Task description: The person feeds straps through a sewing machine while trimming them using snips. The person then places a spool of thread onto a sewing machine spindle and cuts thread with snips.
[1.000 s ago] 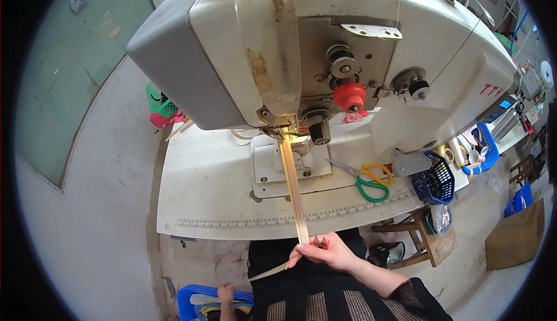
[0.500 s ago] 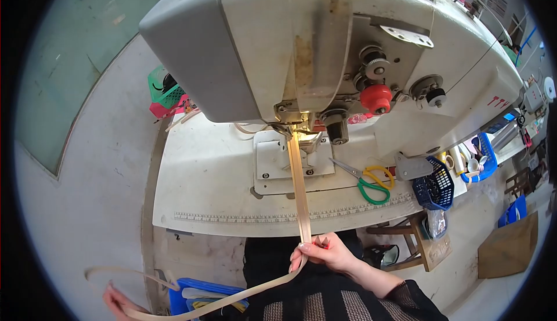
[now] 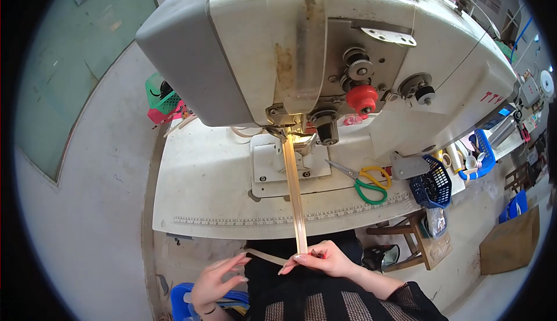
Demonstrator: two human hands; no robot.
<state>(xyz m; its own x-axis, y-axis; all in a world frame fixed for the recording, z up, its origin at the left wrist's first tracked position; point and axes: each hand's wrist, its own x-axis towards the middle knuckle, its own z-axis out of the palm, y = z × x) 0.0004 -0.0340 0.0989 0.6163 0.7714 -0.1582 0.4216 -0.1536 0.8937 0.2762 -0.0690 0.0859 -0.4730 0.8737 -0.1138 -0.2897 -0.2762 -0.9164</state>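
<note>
A pale beige strip (image 3: 295, 196) runs from under the lit needle area of a sewing machine (image 3: 360, 37) down over the table edge. My right hand (image 3: 318, 259) pinches its lower end above my lap; something small and red shows between those fingers. A loose tail of the strip (image 3: 264, 255) extends left from that grip. Beside the tail's end, my left hand (image 3: 217, 283) has its fingers extended and apart, with nothing seen in it.
Scissors with green and yellow handles (image 3: 370, 185) lie on the white table (image 3: 197, 176), near a printed ruler. A dark blue basket (image 3: 432, 182) sits at the right edge, above a wooden stool (image 3: 435, 250). At lower left is a blue container (image 3: 181, 302).
My left hand, which was at the far lower left with the strip half a second ago, has moved right and up and let go. My right hand keeps its pinch.
</note>
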